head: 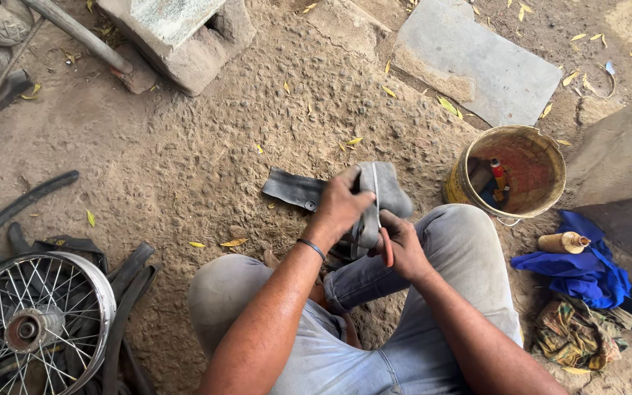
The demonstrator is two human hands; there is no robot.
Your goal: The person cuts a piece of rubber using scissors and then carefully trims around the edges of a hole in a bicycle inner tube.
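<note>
Dirt floor (206, 168) w/ grit: your left hand (341, 205) grip's closed on folded rubber tube (374, 194); right hand (404, 245) pinches orange-handled tool (387, 249) just below. Slip could nick fingers.

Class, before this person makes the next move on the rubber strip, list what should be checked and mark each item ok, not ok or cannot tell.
1. Left hand grips the folded rubber strip: ok.
2. Right hand holds the orange-handled tool against the strip: ok.
3. Tool's working end visible: cannot tell, hidden behind the strip.
4. Strip held clear of the knees: ok.
5. Yellow bucket upright beside the right knee: ok.
6. Spoked wheel lies apart from both hands: ok.
</note>
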